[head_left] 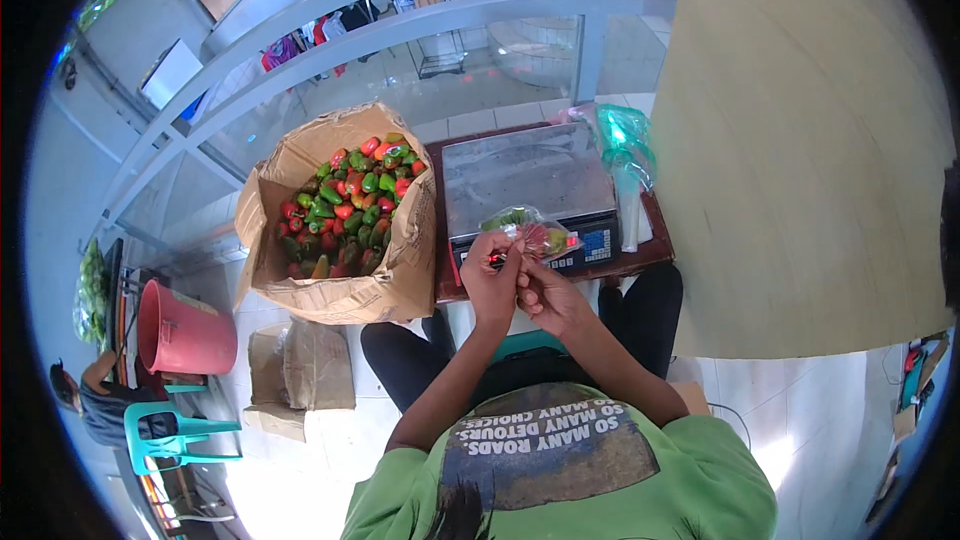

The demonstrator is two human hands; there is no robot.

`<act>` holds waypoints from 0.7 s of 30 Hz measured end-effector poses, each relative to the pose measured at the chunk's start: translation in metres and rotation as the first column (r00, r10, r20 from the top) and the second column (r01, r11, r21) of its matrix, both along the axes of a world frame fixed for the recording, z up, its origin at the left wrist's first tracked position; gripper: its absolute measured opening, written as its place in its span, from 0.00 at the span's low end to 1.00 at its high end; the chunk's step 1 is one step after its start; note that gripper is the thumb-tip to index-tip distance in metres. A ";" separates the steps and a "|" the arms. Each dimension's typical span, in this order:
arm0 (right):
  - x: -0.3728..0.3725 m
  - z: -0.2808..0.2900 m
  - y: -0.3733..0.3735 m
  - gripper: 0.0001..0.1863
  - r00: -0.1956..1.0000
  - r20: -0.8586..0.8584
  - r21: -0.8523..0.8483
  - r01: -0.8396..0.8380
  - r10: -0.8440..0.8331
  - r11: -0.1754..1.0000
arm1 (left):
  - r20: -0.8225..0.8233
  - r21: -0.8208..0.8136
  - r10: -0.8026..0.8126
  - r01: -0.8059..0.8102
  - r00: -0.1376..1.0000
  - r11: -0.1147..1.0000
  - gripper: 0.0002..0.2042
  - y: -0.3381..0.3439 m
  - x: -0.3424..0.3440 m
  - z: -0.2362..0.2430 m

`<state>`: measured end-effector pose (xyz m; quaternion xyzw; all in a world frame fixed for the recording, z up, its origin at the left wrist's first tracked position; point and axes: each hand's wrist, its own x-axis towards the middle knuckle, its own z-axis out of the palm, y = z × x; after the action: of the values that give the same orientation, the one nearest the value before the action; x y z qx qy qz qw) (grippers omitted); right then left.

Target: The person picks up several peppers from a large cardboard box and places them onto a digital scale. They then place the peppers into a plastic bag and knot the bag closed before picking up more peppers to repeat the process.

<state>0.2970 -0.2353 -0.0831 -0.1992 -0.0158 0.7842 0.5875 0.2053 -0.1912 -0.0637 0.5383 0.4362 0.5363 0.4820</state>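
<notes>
Far left, near the lower edge of the frame, one person (95, 395) is seen crouched, with one teal plastic chair (175, 435) just beside them and one red bucket (185, 330) tipped on its side above it. A bit right of that, flattened cardboard (295, 375) is lying on the floor. Left of centre, one big brown paper sack (335, 215) is stood open, stuffed with red and green peppers (345, 205), way too many to be counted. Dead centre, one small clear plastic bag (530, 230) holding a few red and green peppers is being held up over the front edge of one digital scale (530, 180), which is sat on one dark wooden table (440, 275). The left hand (492, 275) is closed, with the bag's neck pinched at the fingertips. The right hand (548, 295) is curled shut just beside it, touching the left; whether the bag is actually gripped by it can't be told. Upper right of the scale, a bunch of green-tinted plastic bags (625, 155) is piled on the table.
</notes>
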 end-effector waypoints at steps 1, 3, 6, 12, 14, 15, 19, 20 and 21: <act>0.002 0.001 -0.001 0.07 0.998 0.068 0.055 -0.002 -0.001 0.998 | -0.122 0.180 0.035 -0.012 0.992 0.984 0.03 0.003 -0.001 -0.002; 0.008 0.007 -0.005 0.08 0.904 0.420 0.096 0.051 -0.087 0.994 | -0.231 0.341 0.094 -0.010 0.969 0.940 0.04 0.004 -0.003 -0.002; 0.009 0.016 -0.006 0.08 0.153 0.895 0.408 0.102 -0.419 0.907 | -0.348 0.385 0.101 0.044 0.932 0.922 0.06 0.002 0.000 0.006; 0.024 0.049 0.009 0.08 -0.608 0.396 0.738 -0.235 -0.688 0.633 | -0.433 0.382 0.057 0.125 0.900 0.916 0.07 -0.001 -0.003 0.019; 0.028 0.049 0.012 0.07 -0.591 0.430 0.728 -0.220 -0.682 0.650 | -0.435 0.405 0.084 0.111 0.897 0.907 0.07 -0.009 -0.005 0.029; 0.029 0.047 0.014 0.08 -0.400 0.640 0.678 -0.110 -0.656 0.727 | -0.437 0.405 0.086 0.111 0.896 0.907 0.07 -0.009 -0.005 0.034; 0.024 0.055 0.016 0.11 0.269 0.877 0.386 0.101 -0.399 0.917 | -0.438 0.544 0.196 0.085 0.877 0.835 0.06 -0.004 -0.004 0.040; 0.022 0.058 0.016 0.11 0.270 0.876 0.387 0.098 -0.398 0.917 | -0.391 0.535 0.162 0.080 0.906 0.841 0.06 -0.002 -0.005 0.038; 0.019 0.061 0.016 0.11 0.252 0.862 0.426 0.108 -0.439 0.898 | -0.390 0.536 0.165 0.077 0.906 0.841 0.06 -0.002 -0.004 0.035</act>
<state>0.3155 -0.2195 -0.0217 -0.5343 -0.4321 0.3882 0.6141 0.2010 -0.1930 -0.0284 0.7441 0.3736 0.5193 0.1924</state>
